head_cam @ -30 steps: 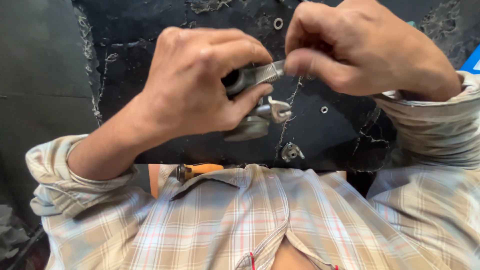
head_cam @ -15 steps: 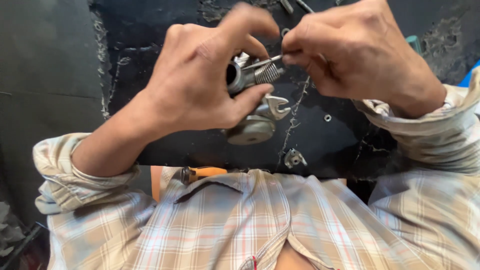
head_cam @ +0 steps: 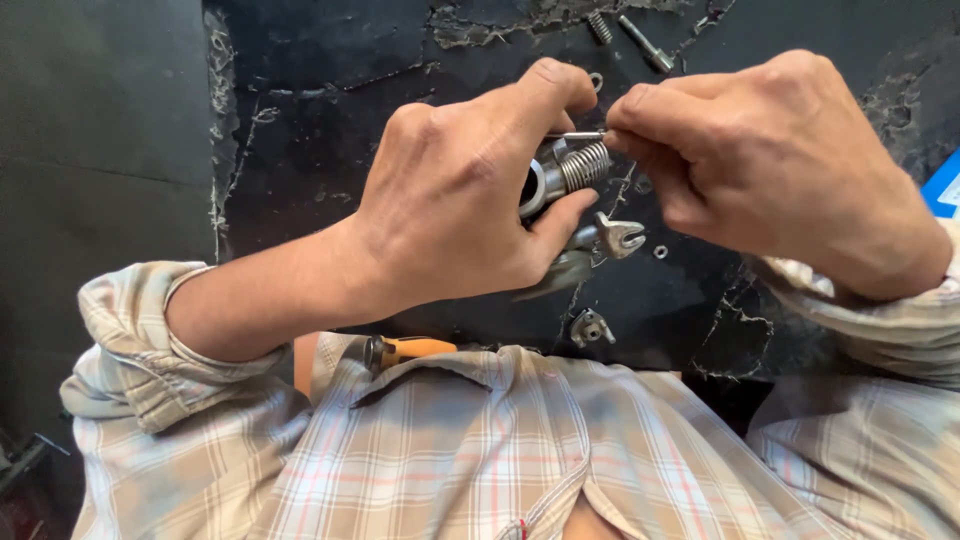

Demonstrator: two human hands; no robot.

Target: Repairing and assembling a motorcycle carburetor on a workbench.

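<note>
The left hand is curled tight around a small metal assembly, thumb pressed under it and forefinger arched over the top, so that most of the part is hidden in the palm. What shows is a round bright collar, a coil spring wound around its barrel, and below the thumb a forked metal lug and a flat dull blade-like piece jutting downward. Just to the right, the right hand is closed in a pinch, thumb and forefinger gripping the end of a thin metal pin that lies across the top of the spring; the remaining fingers are folded in. Both hands hover above a dark, cracked work surface. On it lie a small metal fitting near the body, a little washer, and at the far edge a loose spring and a bolt. An orange-handled tool rests at the near edge, beside the plaid shirt. A blue object shows at the right border.
</note>
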